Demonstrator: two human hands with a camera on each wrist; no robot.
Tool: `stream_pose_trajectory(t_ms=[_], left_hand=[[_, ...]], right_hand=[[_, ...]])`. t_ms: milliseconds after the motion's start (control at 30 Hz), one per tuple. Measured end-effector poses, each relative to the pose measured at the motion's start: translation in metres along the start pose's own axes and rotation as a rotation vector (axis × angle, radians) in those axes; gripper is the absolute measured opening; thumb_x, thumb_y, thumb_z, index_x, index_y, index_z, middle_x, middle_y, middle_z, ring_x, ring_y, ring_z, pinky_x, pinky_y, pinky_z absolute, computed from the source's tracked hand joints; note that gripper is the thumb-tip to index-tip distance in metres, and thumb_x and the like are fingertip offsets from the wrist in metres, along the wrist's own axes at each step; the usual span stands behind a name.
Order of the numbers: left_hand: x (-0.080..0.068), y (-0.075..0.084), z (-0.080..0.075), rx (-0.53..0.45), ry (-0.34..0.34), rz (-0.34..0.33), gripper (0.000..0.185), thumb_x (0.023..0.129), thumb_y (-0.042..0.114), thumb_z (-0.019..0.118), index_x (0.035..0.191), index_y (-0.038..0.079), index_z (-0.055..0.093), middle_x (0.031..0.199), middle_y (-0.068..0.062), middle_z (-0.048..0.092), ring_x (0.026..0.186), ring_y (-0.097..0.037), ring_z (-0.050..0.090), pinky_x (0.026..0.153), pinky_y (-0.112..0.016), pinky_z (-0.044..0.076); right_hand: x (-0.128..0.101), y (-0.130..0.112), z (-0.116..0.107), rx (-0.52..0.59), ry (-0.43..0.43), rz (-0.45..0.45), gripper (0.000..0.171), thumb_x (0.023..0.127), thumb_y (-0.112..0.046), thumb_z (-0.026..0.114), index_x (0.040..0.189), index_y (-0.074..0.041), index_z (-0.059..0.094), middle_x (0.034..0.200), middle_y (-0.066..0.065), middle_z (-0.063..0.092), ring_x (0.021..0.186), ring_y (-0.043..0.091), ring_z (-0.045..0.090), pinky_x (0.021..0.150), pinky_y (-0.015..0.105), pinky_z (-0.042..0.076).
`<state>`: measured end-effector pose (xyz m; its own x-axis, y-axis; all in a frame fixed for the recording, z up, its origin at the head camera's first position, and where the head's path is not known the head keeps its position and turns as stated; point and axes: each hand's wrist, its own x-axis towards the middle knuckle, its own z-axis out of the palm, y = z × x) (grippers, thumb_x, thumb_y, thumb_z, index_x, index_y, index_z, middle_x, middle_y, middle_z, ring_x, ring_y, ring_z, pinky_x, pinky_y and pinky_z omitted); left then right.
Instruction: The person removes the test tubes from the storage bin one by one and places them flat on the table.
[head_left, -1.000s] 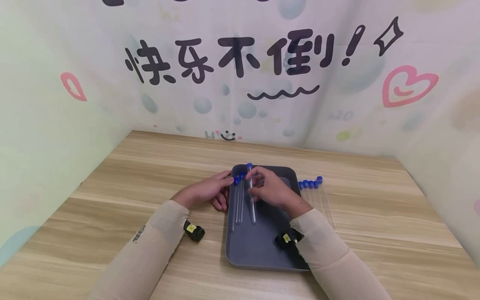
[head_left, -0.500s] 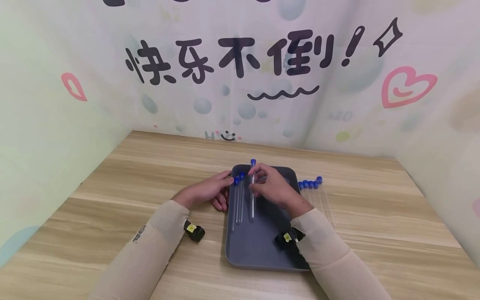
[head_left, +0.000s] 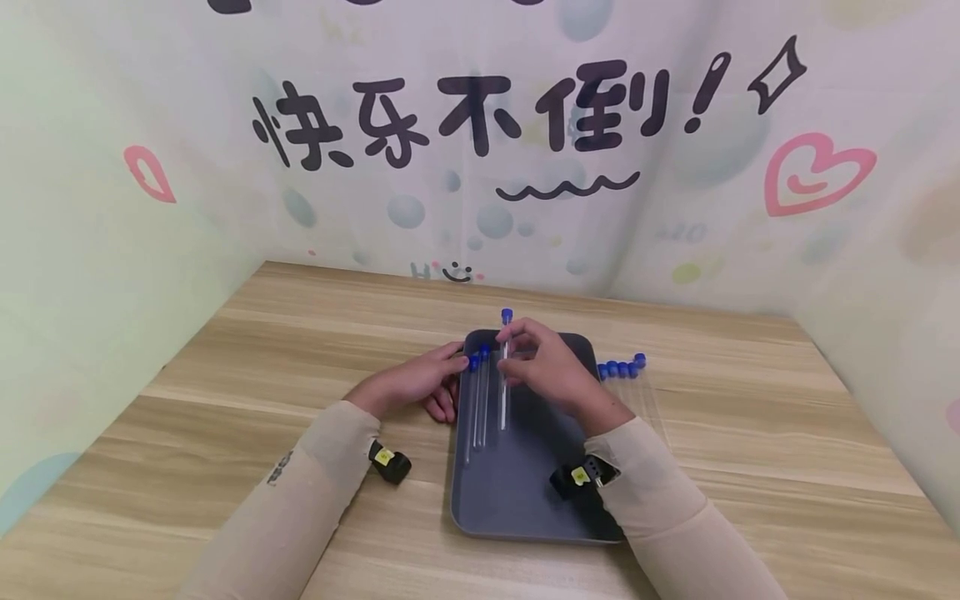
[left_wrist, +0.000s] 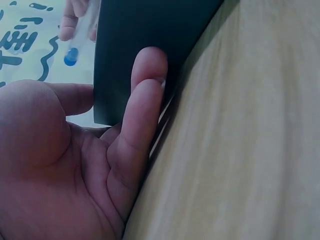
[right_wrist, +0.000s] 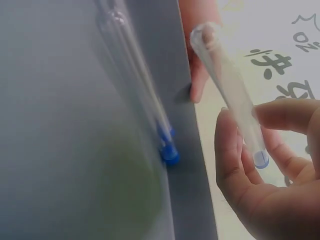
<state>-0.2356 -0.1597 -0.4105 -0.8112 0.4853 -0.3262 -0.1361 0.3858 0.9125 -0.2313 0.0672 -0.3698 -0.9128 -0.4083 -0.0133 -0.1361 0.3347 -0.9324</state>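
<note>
My right hand (head_left: pixel 543 364) pinches a clear test tube (head_left: pixel 503 408) with a blue cap between thumb and fingers, above the grey tray (head_left: pixel 525 500). Its capped end points away from me, beyond the tray's far rim. In the right wrist view, the held tube (right_wrist: pixel 232 95) slants past the tray edge. Along the tray's left side lie more blue-capped test tubes (head_left: pixel 478 408), roughly side by side. My left hand (head_left: pixel 420 379) grips the tray's left wall, its thumb at the rim. Fingers (left_wrist: pixel 142 107) press the outer wall in the left wrist view.
On the wooden table (head_left: pixel 285 350), several more blue-capped test tubes (head_left: pixel 637 400) lie right of the tray, partly covered by my right forearm. A printed cloth (head_left: pixel 480 225) hangs behind the table.
My right hand has lifted the test tube up and slightly away from the tubes in the tray, and its cap now sits further back. The left hand stays put.
</note>
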Motion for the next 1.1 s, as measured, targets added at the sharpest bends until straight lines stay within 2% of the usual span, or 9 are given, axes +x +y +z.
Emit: stream_pose_trajectory(t_ms=[200, 533, 700, 800, 900, 1100], left_hand=[[-0.001, 0.001, 0.001, 0.001, -0.003, 0.001, 0.051, 0.11, 0.037, 0.029, 0.159, 0.033, 0.017, 0.087, -0.015, 0.062, 0.066, -0.021, 0.068, 0.059, -0.032, 0.06], [-0.003, 0.003, 0.001, 0.0, -0.001, 0.004, 0.051, 0.11, 0.038, 0.029, 0.159, 0.032, 0.018, 0.086, -0.014, 0.062, 0.065, -0.02, 0.068, 0.058, -0.031, 0.059], [-0.001, 0.001, 0.001, 0.001, -0.001, -0.007, 0.051, 0.11, 0.039, 0.03, 0.159, 0.033, 0.018, 0.086, -0.014, 0.063, 0.065, -0.021, 0.068, 0.058, -0.031, 0.06], [-0.001, 0.0, 0.002, -0.001, -0.004, -0.009, 0.051, 0.11, 0.039, 0.03, 0.159, 0.032, 0.019, 0.086, -0.014, 0.063, 0.065, -0.021, 0.068, 0.058, -0.031, 0.06], [-0.001, 0.0, 0.002, -0.002, -0.009, -0.004, 0.05, 0.11, 0.038, 0.029, 0.159, 0.032, 0.019, 0.086, -0.014, 0.063, 0.064, -0.02, 0.068, 0.058, -0.031, 0.06], [-0.002, 0.001, 0.002, 0.0, -0.006, 0.01, 0.051, 0.11, 0.037, 0.029, 0.159, 0.03, 0.018, 0.087, -0.014, 0.062, 0.064, -0.02, 0.068, 0.057, -0.031, 0.059]], right_hand=[[-0.006, -0.01, -0.002, 0.008, 0.0, -0.005, 0.036, 0.093, 0.0, 0.064, 0.127, -0.003, 0.054, 0.113, 0.017, 0.055, 0.096, 0.025, 0.064, 0.077, 0.037, 0.062], [-0.011, -0.018, -0.007, -0.001, 0.006, -0.015, 0.033, 0.093, -0.003, 0.065, 0.124, -0.01, 0.056, 0.12, 0.02, 0.055, 0.094, 0.025, 0.065, 0.081, 0.043, 0.061], [-0.014, -0.022, -0.008, 0.034, -0.013, -0.023, 0.033, 0.093, -0.003, 0.065, 0.125, -0.009, 0.055, 0.123, 0.021, 0.054, 0.095, 0.025, 0.064, 0.081, 0.043, 0.061], [-0.017, -0.025, -0.007, 0.055, -0.028, -0.03, 0.034, 0.093, -0.003, 0.065, 0.125, -0.009, 0.055, 0.124, 0.019, 0.053, 0.095, 0.023, 0.063, 0.083, 0.047, 0.061], [-0.018, -0.027, -0.007, 0.065, -0.031, -0.039, 0.035, 0.093, -0.003, 0.065, 0.125, -0.008, 0.055, 0.122, 0.017, 0.052, 0.093, 0.022, 0.062, 0.085, 0.052, 0.059], [-0.02, -0.031, -0.008, 0.099, -0.033, -0.057, 0.035, 0.092, -0.002, 0.065, 0.125, -0.007, 0.054, 0.117, 0.016, 0.05, 0.089, 0.023, 0.063, 0.084, 0.055, 0.059]])
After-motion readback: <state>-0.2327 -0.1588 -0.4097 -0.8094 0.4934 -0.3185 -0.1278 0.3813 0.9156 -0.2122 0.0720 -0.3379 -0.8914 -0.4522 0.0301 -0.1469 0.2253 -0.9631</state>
